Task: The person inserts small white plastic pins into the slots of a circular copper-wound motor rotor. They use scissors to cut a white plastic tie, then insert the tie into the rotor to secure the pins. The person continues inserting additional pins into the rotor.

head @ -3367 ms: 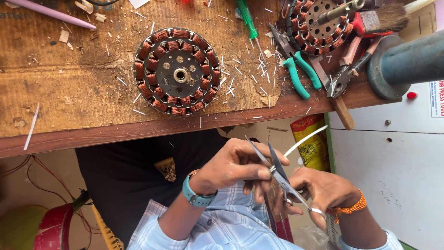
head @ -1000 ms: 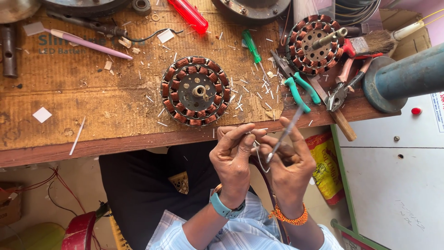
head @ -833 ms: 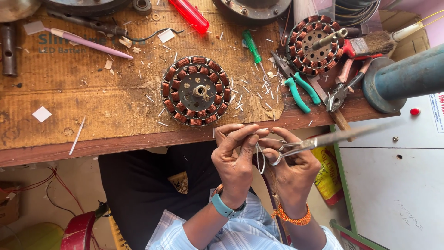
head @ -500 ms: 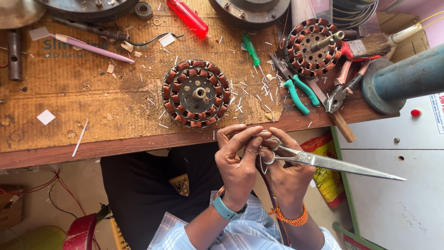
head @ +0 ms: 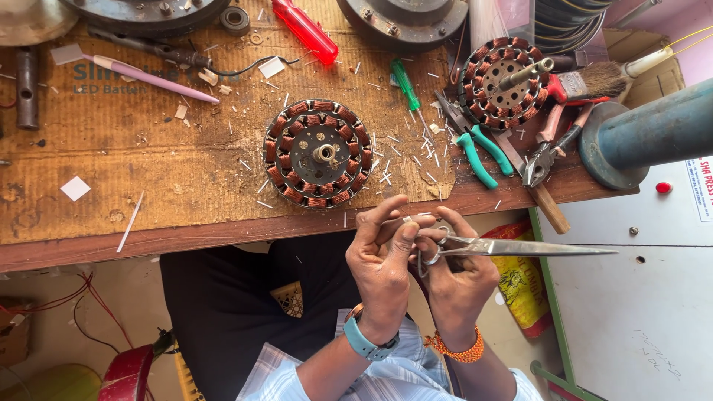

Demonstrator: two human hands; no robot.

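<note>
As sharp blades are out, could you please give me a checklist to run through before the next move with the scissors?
1. Scissors firmly held by right hand: ok.
2. Blades closed, pointing sideways away from the body: ok.
3. Small white piece pinched in left hand: ok, though too tiny to identify.
4. Left fingers clear of the blades: ok, they sit by the handles.
5. Copper-wound stator flat on the bench: ok.
6. Bench tidy: not ok, white clippings scattered.

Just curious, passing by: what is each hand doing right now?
Left hand: fingers pinched shut on a small white strip.
Right hand: closed on the handles of long scissors, blades together, pointing right.
</note>
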